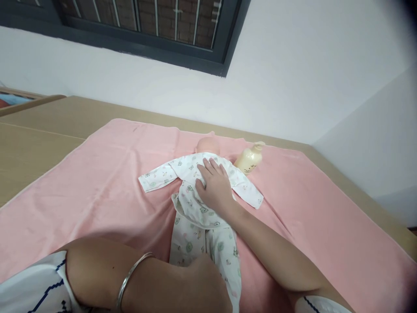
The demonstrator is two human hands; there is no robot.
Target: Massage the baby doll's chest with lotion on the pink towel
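Observation:
A baby doll (208,146) lies on its back on a pink towel (97,191), dressed in a white printed top (182,171) and matching trousers (195,243). My right hand (215,184) lies flat on the doll's chest, fingers stretched out and together. My left hand (202,284) is low in the frame at the trouser legs, back of the hand toward the camera; its fingers are hidden. A thin metal bangle (130,276) sits on my left wrist.
A cream pump bottle (249,158) lies on the towel just right of the doll's head. The towel covers a light wooden surface (35,143) against a white wall, with a dark-framed window (146,30) above.

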